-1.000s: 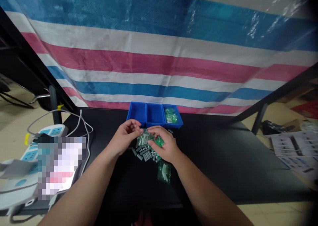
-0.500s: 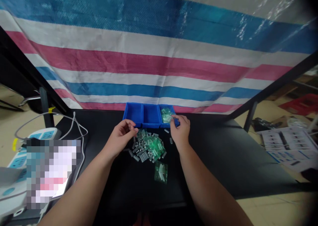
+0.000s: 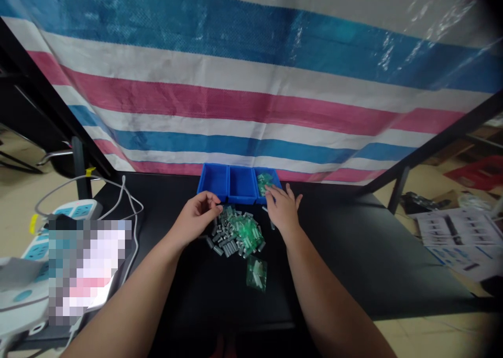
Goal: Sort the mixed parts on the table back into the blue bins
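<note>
From the head view, a pile of small grey and green parts [image 3: 237, 234] lies on the black surface [image 3: 353, 253], just in front of a row of three blue bins [image 3: 238, 181]. The single pieces point every which way, and the heap spreads mostly left to right. The left hand [image 3: 196, 217] rests at the pile's left edge, fingers curled and pinched together; what its grip holds is too small to tell. The right hand [image 3: 283, 208] lies flat with fingers spread, holding nothing, just right of the pile and touching the right bin. A small clear bag of green parts [image 3: 257, 274] lies nearer the person.
</note>
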The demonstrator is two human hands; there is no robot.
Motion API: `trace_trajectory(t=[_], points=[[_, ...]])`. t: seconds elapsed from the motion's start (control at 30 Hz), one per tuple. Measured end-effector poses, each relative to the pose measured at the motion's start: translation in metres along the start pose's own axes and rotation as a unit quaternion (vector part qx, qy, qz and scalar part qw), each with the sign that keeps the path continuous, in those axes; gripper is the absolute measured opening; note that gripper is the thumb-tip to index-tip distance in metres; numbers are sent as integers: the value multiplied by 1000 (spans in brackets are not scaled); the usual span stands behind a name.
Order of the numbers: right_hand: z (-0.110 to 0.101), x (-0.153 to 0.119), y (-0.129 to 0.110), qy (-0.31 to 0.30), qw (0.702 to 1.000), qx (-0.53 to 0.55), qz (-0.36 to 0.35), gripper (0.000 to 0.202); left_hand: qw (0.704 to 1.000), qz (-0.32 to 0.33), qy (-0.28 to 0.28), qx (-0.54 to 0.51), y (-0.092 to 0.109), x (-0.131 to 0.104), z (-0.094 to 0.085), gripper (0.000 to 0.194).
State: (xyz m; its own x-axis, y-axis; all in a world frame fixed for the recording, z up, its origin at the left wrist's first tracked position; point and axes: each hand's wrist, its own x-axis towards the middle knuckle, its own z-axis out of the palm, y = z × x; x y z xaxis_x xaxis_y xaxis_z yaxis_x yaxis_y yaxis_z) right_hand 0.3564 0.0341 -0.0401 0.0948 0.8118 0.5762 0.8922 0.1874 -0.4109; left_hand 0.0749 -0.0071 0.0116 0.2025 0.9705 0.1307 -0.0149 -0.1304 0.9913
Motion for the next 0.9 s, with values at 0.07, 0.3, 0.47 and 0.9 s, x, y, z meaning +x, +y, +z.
trace_trajectory(t=[0.07, 0.3, 0.47, 0.9], points=[[-2, 0, 0, 9, 1000, -3, 2, 30, 998, 9, 14, 58, -2, 1, -6, 23], [-15, -1, -10, 9, 1000, -19, 4, 26, 928, 78, -21, 365, -9, 1, -18, 20], [-26, -2, -27, 50, 998, 9, -47, 23, 890, 62, -17, 451, -22, -1, -6, 45], [-35, -13, -65, -44, 973, 151, -169, 14, 903, 16, 42, 428, -30, 3, -4, 22]])
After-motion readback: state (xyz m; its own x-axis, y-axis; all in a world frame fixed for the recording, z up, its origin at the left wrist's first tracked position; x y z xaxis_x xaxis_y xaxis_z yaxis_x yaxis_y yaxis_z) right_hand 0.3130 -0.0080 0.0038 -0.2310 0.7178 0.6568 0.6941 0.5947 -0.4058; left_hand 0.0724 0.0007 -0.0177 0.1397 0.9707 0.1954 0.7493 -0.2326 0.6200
